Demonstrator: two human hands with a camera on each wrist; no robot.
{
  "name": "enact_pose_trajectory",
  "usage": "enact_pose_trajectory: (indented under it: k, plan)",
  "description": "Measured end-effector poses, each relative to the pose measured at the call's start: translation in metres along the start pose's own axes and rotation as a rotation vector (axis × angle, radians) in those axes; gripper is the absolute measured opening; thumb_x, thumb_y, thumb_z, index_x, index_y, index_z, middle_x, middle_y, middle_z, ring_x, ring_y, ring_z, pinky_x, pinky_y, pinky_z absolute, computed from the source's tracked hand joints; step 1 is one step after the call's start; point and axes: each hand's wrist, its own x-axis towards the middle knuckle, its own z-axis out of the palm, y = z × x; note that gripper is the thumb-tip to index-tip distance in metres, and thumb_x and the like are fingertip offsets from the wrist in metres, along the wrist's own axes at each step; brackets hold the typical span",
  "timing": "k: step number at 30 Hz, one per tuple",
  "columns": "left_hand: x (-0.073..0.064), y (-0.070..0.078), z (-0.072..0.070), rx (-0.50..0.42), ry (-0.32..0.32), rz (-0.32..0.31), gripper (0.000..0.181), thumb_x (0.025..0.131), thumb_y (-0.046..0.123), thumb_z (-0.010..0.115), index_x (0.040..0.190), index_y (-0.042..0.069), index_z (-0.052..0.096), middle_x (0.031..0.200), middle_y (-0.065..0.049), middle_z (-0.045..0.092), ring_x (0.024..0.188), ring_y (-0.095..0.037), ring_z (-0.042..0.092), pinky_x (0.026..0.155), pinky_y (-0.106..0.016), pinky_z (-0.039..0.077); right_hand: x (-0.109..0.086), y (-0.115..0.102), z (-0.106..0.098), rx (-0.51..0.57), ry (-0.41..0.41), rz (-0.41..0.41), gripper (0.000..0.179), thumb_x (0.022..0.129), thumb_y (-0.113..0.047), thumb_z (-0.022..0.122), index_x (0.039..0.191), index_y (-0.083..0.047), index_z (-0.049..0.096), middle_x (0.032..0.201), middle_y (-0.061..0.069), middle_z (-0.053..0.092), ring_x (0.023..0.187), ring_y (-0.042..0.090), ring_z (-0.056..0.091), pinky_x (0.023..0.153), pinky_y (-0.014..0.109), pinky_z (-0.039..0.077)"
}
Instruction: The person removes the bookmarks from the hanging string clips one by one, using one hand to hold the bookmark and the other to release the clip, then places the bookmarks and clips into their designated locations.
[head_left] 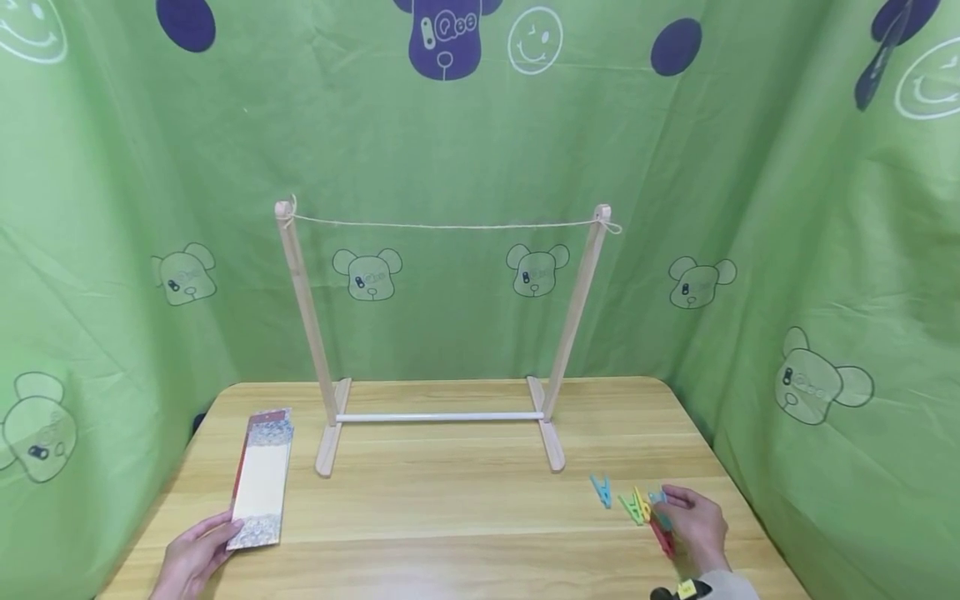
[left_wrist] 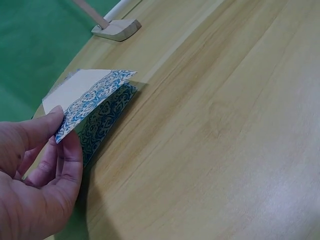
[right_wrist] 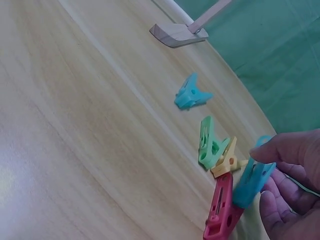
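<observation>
My left hand [head_left: 197,554] pinches the near end of a long paper card [head_left: 264,479], thumb on top and fingers beneath. The card is white with blue patterned ends, and a red edge shows beneath it along the left side. In the left wrist view, a second blue patterned layer [left_wrist: 106,122] stands slightly apart under the top card [left_wrist: 85,97]. My right hand [head_left: 696,525] pinches a blue clothespin [right_wrist: 254,181] between thumb and fingers. Right beside it lie a red clothespin [right_wrist: 220,207], a yellow clothespin [right_wrist: 226,161] and a green clothespin [right_wrist: 210,146].
Another blue clothespin [head_left: 602,491] lies apart on the wooden table [head_left: 420,517]. Behind it stands a wooden frame [head_left: 306,312] with a white crossbar [head_left: 438,417] low down and a string [head_left: 442,226] tied between its post tops. A green printed curtain [head_left: 450,142] surrounds the table.
</observation>
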Motion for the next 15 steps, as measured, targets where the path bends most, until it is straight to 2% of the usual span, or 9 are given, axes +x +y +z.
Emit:
enact_pose_trajectory:
  k: [3,5,7,10,15]
  plan:
    - [0.0004,0.0004,0.0014,0.004,0.009,0.009,0.024,0.087,0.007,0.072,0.078,0.029,0.068,0.078,0.011,0.066,0.074,-0.001,0.060,0.069,-0.018,0.054,-0.0004,0.0015,0.0004,0.032,-0.016,0.038,0.054,0.075,-0.008,0.078,0.122,0.007,0.057,0.111,0.026,0.064,0.096,0.039,0.061,0.074,0.048,0.053]
    - [0.0001,0.0008,0.0022,0.002,0.014,0.011,0.024,0.086,0.007,0.073,0.077,0.029,0.069,0.077,0.011,0.066,0.073,-0.001,0.060,0.069,-0.018,0.055,-0.0009,0.0024,0.0008,0.035,-0.014,0.056,0.053,0.074,-0.007,0.078,0.121,0.006,0.058,0.110,0.026,0.064,0.093,0.037,0.063,0.063,0.036,0.053]
    - [-0.0005,0.0012,0.0028,-0.002,0.017,0.011,0.025,0.086,0.006,0.072,0.076,0.028,0.069,0.077,0.011,0.067,0.073,-0.001,0.060,0.068,-0.019,0.055,-0.0011,0.0037,0.0011,0.043,-0.015,0.060,0.053,0.074,-0.006,0.078,0.121,0.007,0.058,0.108,0.026,0.065,0.090,0.035,0.064,0.057,0.031,0.051]
    - [-0.0011,0.0017,0.0027,-0.004,0.017,0.011,0.025,0.086,0.005,0.072,0.076,0.027,0.069,0.076,0.010,0.067,0.072,-0.002,0.061,0.068,-0.019,0.055,-0.0010,0.0054,0.0012,0.037,-0.011,0.045,0.052,0.073,-0.007,0.078,0.120,0.007,0.059,0.104,0.025,0.066,0.085,0.032,0.065,0.053,0.026,0.049]
    - [-0.0009,0.0032,0.0018,0.006,0.007,0.015,0.022,0.086,0.004,0.072,0.078,0.025,0.071,0.077,0.010,0.068,0.073,-0.002,0.062,0.070,-0.020,0.056,-0.0007,0.0081,0.0014,0.036,-0.012,0.038,0.055,0.072,-0.011,0.079,0.120,0.007,0.060,0.102,0.022,0.068,0.081,0.026,0.065,0.055,0.023,0.048]
